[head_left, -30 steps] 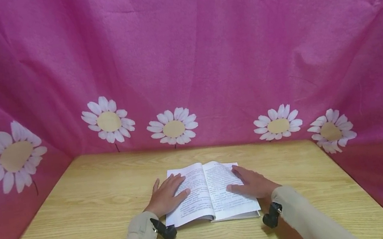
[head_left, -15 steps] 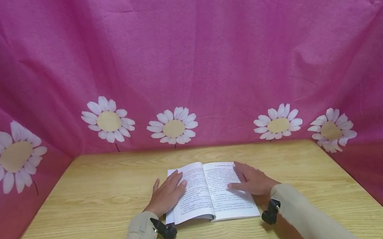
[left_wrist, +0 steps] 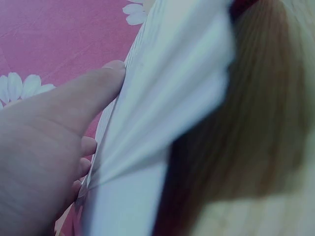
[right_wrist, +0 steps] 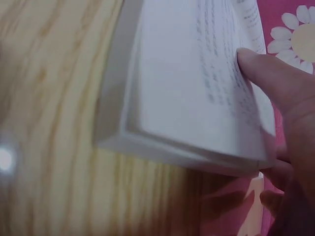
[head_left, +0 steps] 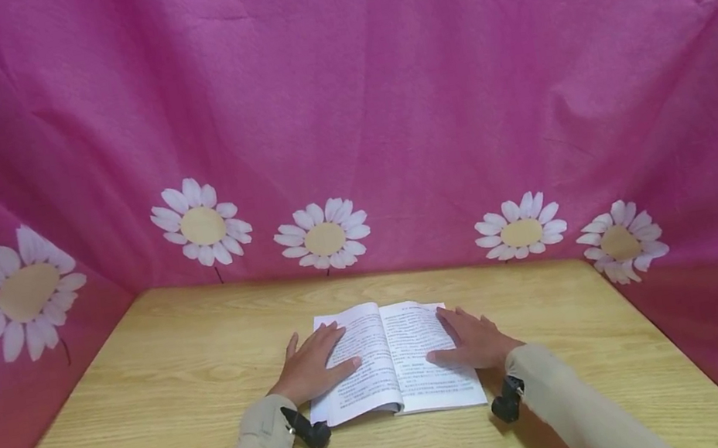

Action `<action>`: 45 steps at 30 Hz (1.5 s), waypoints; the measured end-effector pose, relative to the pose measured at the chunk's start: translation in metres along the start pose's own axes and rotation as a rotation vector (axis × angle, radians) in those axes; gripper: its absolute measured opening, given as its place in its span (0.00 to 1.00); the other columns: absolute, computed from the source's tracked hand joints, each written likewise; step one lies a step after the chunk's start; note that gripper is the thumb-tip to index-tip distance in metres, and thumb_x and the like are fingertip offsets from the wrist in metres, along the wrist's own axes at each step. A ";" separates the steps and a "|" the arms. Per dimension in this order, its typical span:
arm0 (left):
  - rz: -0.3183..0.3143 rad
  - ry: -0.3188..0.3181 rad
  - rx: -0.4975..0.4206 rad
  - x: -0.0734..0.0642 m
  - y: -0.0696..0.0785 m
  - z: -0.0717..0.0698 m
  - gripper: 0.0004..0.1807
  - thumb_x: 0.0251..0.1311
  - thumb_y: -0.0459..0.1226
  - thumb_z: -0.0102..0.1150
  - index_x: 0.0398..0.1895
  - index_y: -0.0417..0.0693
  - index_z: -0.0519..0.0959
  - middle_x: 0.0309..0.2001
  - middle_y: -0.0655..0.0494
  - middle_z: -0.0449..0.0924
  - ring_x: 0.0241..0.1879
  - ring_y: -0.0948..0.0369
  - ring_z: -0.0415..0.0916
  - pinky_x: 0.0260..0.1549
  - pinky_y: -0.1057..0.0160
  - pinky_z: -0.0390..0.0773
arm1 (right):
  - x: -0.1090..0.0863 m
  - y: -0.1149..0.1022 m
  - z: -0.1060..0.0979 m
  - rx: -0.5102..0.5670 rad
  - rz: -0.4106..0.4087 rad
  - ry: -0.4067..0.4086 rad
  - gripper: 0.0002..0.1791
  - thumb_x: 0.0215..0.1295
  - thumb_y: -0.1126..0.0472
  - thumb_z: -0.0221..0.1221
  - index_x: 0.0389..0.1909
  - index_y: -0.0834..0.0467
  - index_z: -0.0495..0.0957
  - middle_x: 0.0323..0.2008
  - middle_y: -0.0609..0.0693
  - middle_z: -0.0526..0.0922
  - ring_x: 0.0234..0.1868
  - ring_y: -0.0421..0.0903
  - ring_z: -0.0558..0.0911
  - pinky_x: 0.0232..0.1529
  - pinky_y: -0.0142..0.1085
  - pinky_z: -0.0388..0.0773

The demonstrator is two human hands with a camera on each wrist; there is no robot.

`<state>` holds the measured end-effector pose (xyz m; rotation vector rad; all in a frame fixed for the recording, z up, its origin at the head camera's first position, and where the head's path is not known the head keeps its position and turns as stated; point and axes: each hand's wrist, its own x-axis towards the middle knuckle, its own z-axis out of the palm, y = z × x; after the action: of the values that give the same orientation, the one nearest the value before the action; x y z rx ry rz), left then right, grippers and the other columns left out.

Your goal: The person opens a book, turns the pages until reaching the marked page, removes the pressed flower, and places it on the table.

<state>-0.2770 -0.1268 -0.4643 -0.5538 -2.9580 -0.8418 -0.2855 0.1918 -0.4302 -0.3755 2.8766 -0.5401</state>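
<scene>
An open book (head_left: pixel 420 387) with printed white pages lies on the wooden table. My left hand (head_left: pixel 314 364) rests on the left page, fingers spread toward its top and thumb pointing at the spine. Over the outer part of the right page lies my right hand (head_left: pixel 479 338), its thumb on the print. In the left wrist view, the left thumb (left_wrist: pixel 103 81) touches the bowed stack of pages (left_wrist: pixel 162 88). The right wrist view has the right thumb (right_wrist: pixel 261 69) on the page (right_wrist: pixel 177 88), with other fingers near the book's outer edge.
A light wood table (head_left: pixel 195 344) extends around the book. Behind it and at both sides hangs a pink cloth (head_left: pixel 397 108) printed with white daisies and letters. Each beige sleeve carries a small black device (head_left: pixel 308 429) at the wrist.
A page raised on the right a second ago lay over to the left half a second ago. The left thumb has since spread back onto the left page; the right hand has barely shifted.
</scene>
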 end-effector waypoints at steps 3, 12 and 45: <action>-0.003 -0.005 0.004 0.001 -0.001 0.000 0.43 0.57 0.67 0.50 0.72 0.57 0.63 0.74 0.55 0.57 0.74 0.54 0.47 0.69 0.41 0.31 | -0.001 -0.001 -0.001 0.057 -0.047 0.010 0.52 0.58 0.32 0.58 0.74 0.59 0.54 0.72 0.59 0.58 0.74 0.60 0.51 0.69 0.62 0.44; -0.004 -0.004 0.003 0.002 0.000 -0.001 0.43 0.57 0.67 0.50 0.72 0.56 0.63 0.74 0.55 0.57 0.74 0.54 0.47 0.69 0.41 0.31 | -0.007 -0.018 -0.006 0.324 -0.062 -0.036 0.33 0.73 0.48 0.49 0.74 0.55 0.56 0.71 0.54 0.63 0.73 0.58 0.54 0.71 0.56 0.49; -0.008 0.001 0.007 0.002 0.000 0.000 0.42 0.57 0.66 0.51 0.72 0.56 0.63 0.74 0.55 0.56 0.74 0.53 0.48 0.69 0.40 0.32 | -0.010 -0.024 -0.004 0.478 -0.128 0.205 0.47 0.70 0.54 0.55 0.77 0.46 0.32 0.77 0.52 0.38 0.75 0.59 0.46 0.70 0.61 0.44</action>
<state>-0.2784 -0.1257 -0.4643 -0.5407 -2.9631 -0.8317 -0.2720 0.1741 -0.4165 -0.4453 2.7892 -1.3208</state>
